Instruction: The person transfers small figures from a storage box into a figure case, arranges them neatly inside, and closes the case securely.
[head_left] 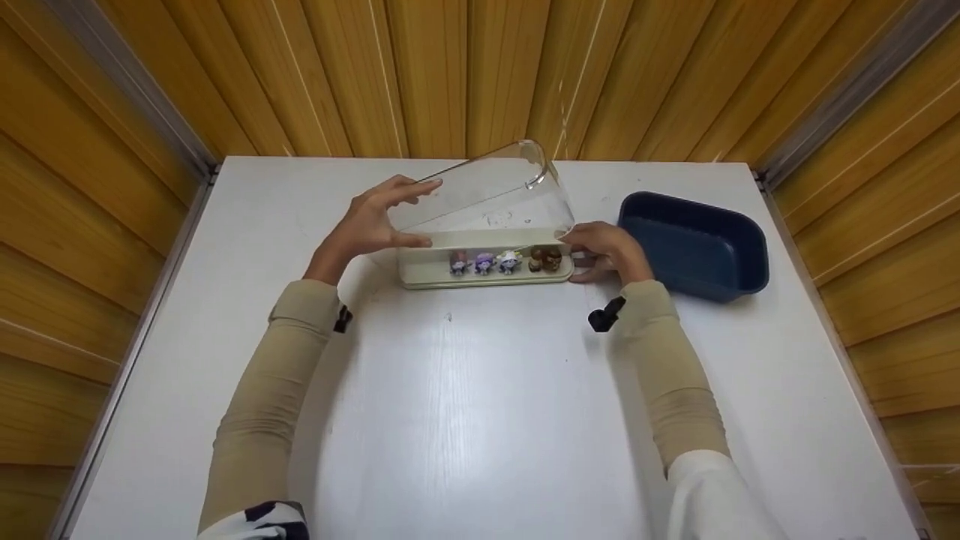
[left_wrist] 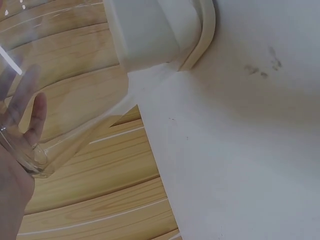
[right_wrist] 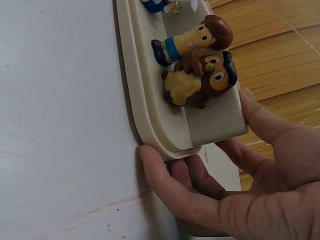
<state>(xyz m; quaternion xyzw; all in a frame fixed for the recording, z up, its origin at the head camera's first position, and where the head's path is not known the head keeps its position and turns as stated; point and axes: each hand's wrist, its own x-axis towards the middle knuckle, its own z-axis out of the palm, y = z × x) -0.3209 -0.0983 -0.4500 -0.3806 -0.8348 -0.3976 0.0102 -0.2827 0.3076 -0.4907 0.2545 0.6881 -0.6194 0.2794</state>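
Note:
A clear plastic cover (head_left: 487, 184) is tilted up behind a cream display base (head_left: 429, 276) on the table. My left hand (head_left: 373, 219) holds the cover's left end, thumb low and fingers over the upper side; the left wrist view shows fingers (left_wrist: 37, 117) through the clear plastic. At the base's right end my right hand (head_left: 602, 246) grips, thumb on the back step and fingers around the front corner. Small purple-and-white figurines (head_left: 484, 262) stand in a row on the base. Beside them are a brown-haired boy figurine (right_wrist: 195, 42) and an owl figurine (right_wrist: 185, 87).
A dark blue bin (head_left: 759, 251) stands right of my right hand. The white table (head_left: 450, 412) meets wood-patterned panels (head_left: 427, 75) at the back and sides. Dark wrist-camera mounts (head_left: 606, 315) stick out from the sleeves.

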